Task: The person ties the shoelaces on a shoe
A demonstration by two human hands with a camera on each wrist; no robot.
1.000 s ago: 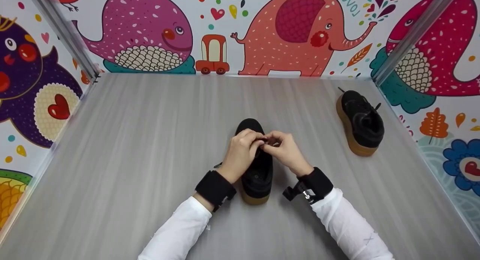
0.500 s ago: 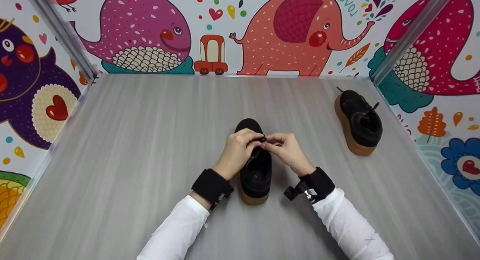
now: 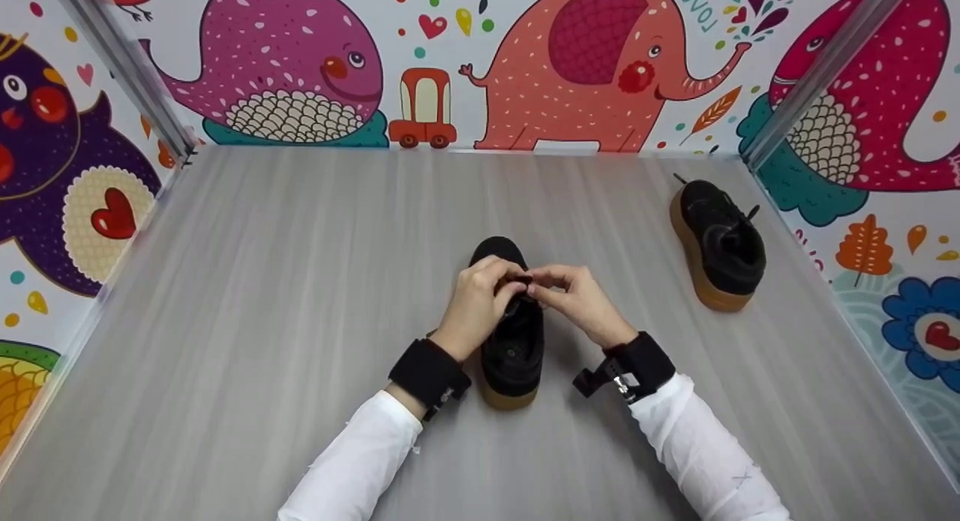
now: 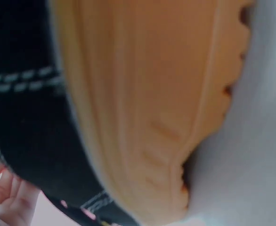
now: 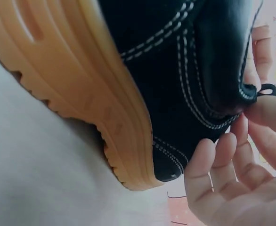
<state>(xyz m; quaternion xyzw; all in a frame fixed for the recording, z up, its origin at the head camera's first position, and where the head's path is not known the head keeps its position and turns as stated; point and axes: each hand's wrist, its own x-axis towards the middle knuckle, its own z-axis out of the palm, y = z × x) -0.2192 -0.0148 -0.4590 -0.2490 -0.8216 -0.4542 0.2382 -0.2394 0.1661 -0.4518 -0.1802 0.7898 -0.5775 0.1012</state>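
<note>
A black low shoe (image 3: 512, 356) with a tan gum sole and white stitching lies sole-down in the middle, toe away from me. My left hand (image 3: 477, 299) is over its lacing area, thumb and forefinger pinching the black shoelace. From the right, my right hand (image 3: 576, 297) meets it there, its thumb and forefinger pinching the lace too. In the right wrist view, a small lace loop (image 5: 268, 88) shows above the right thumb, beside the eyelet flap. The left wrist view is mostly filled by the tan sole (image 4: 128, 108); the left fingertips' grip is largely hidden there.
A second black shoe (image 3: 726, 247) with a tan sole stands at the right, near the side wall, its lace ends sticking out. Printed cartoon panels (image 3: 300, 70) enclose the grey wood-grain surface (image 3: 300, 281) at the back and on both sides.
Both hands stay at the shoe's lacing. My right wrist has shifted slightly to the right, and the dark bit of lace between the fingertips has changed position a little. Both shoes stay put.
</note>
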